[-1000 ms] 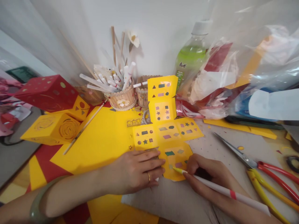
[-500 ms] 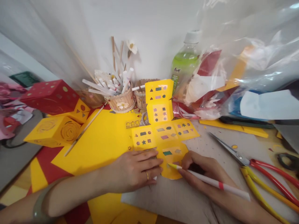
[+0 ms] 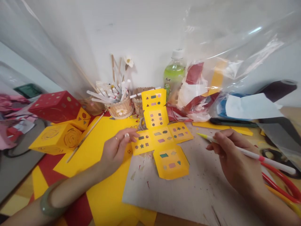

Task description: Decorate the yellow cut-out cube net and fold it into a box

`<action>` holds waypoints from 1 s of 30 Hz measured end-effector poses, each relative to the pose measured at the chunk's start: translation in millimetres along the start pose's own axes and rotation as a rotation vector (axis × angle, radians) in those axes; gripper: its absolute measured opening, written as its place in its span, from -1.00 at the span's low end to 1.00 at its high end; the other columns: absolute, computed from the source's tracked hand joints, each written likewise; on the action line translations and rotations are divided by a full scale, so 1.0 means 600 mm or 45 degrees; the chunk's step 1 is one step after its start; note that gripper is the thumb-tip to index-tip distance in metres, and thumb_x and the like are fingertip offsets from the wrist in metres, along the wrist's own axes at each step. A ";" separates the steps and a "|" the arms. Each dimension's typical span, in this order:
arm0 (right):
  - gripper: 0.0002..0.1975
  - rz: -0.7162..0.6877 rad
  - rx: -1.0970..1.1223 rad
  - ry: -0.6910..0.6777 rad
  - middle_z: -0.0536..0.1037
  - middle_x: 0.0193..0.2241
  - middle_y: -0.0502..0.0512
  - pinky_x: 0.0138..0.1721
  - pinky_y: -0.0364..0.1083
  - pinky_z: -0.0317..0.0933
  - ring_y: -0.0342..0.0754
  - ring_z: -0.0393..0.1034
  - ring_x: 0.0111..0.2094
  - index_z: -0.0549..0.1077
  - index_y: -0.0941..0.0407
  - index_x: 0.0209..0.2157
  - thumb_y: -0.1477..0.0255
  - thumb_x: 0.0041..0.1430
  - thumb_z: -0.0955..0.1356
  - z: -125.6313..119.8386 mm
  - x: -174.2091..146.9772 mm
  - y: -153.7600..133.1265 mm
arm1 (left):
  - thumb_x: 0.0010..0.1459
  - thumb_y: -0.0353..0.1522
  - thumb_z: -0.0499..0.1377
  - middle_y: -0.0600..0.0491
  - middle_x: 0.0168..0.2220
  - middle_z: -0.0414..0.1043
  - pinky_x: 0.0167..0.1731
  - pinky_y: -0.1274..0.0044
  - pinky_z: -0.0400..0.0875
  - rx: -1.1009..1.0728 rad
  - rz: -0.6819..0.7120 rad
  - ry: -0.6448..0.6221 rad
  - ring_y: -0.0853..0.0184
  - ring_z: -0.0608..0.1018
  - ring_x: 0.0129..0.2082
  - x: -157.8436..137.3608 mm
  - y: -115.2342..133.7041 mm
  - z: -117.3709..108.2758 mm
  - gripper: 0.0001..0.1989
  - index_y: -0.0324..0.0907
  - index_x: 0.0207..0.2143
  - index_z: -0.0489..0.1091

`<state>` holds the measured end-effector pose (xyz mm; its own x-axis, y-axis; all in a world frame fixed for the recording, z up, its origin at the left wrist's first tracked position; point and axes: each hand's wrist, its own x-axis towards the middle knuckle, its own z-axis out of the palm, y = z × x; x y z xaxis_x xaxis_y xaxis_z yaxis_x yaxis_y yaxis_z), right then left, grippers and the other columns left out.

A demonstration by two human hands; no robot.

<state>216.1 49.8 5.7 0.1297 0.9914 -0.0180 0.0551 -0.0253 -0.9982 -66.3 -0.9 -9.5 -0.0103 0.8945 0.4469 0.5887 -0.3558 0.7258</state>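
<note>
A cross-shaped yellow card (image 3: 162, 137) with small cut-out shapes lies on the grey board, its far panels tilted up. My left hand (image 3: 116, 146) is at the card's left flap, fingers stretched loosely; whether they touch it I cannot tell. My right hand (image 3: 237, 157), off the card to the right, is closed around a slim white pen (image 3: 249, 153) with a red band and yellow tip. That tip points left, beside the card's right flap. Red-and-yellow-handled scissors (image 3: 285, 180) lie partly hidden behind my right hand.
Under the card is a grey board (image 3: 145, 194), with yellow sheets (image 3: 103, 138) to the left. A red box (image 3: 55, 106) and a yellow box (image 3: 56, 138) stand at the left. Behind are a pen basket (image 3: 121, 108), a green drink bottle (image 3: 174, 73) and plastic bags (image 3: 235, 69).
My left hand has lifted off the near part of the card and moved up and left to its left flap. My right hand has drawn the pen away to the right.
</note>
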 end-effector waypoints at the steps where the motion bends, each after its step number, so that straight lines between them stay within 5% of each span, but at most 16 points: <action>1: -0.78 -0.019 -0.027 -0.005 0.24 -0.68 -0.09 -0.50 -0.11 0.08 -0.11 0.21 -0.54 0.35 0.03 -0.56 0.23 0.00 0.38 -0.001 -0.001 0.000 | 0.26 -0.35 -0.11 0.04 -0.31 0.46 -0.37 0.58 0.44 -0.051 -0.104 0.056 0.43 0.49 -0.42 0.007 -0.008 -0.002 -0.75 -0.18 -0.10 0.27; 4: -0.79 -0.031 -0.059 -0.016 0.31 -0.58 -0.07 -0.43 -0.11 0.14 -0.13 0.22 -0.50 0.37 0.05 -0.51 0.22 -0.02 0.39 -0.002 0.000 0.001 | 0.20 -0.37 -0.07 0.03 -0.30 0.39 -0.43 0.58 0.38 -0.017 -0.256 0.075 0.42 0.43 -0.43 0.024 -0.035 -0.007 -0.75 -0.18 -0.16 0.33; 7: -0.79 -0.010 -0.059 -0.022 0.31 -0.57 -0.07 -0.40 -0.13 0.15 -0.16 0.21 -0.48 0.38 0.07 -0.50 0.23 0.01 0.38 -0.001 0.002 0.002 | 0.12 -0.40 -0.05 0.03 -0.30 0.39 -0.20 0.48 0.33 0.044 -0.331 -0.027 0.34 0.44 -0.27 0.033 -0.051 -0.008 -0.76 -0.20 -0.33 0.42; 11: -0.79 -0.023 -0.081 -0.047 0.30 -0.57 -0.07 -0.40 -0.14 0.14 -0.17 0.20 -0.49 0.38 0.08 -0.50 0.24 0.02 0.38 -0.001 0.003 0.002 | 0.13 -0.31 -0.01 0.03 -0.21 0.43 -0.07 0.42 0.24 0.008 -0.504 -0.180 0.28 0.43 -0.16 0.034 -0.045 -0.002 -0.76 -0.19 -0.27 0.40; 16: -0.80 -0.013 -0.056 -0.103 0.32 -0.53 -0.07 -0.42 -0.15 0.11 -0.16 0.24 -0.46 0.38 0.08 -0.48 0.25 -0.01 0.40 -0.002 0.004 0.007 | 0.08 -0.21 0.09 0.03 -0.21 0.44 -0.18 0.44 0.30 0.016 -0.596 -0.392 0.27 0.46 -0.23 0.030 -0.035 0.004 -0.71 -0.18 -0.21 0.39; 23: -0.72 -0.087 -0.169 -0.160 0.26 -0.64 -0.06 -0.56 -0.13 -0.02 -0.14 0.16 -0.56 0.33 0.10 -0.60 0.23 0.05 0.35 -0.007 0.005 0.012 | 0.07 -0.25 0.09 0.02 -0.15 0.41 -0.12 0.42 0.28 0.123 -0.476 -0.343 0.26 0.45 -0.17 0.028 -0.051 0.004 -0.73 -0.16 -0.19 0.38; 30: -0.60 -0.088 -0.237 -0.222 0.13 -0.71 -0.08 -0.60 -0.13 -0.13 -0.16 0.01 -0.62 0.20 0.10 -0.70 0.21 0.06 0.34 -0.009 0.007 0.010 | -0.05 -0.24 0.17 0.03 -0.37 0.49 -0.29 0.47 0.38 -0.273 -0.643 -0.595 0.28 0.49 -0.36 0.039 -0.044 -0.011 -0.77 -0.22 -0.38 0.42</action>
<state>222.0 53.1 0.0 -0.0525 0.9983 0.0238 0.2414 0.0358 -0.9698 -87.5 27.5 -14.7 0.1362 0.9690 -0.2060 0.4310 0.1292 0.8930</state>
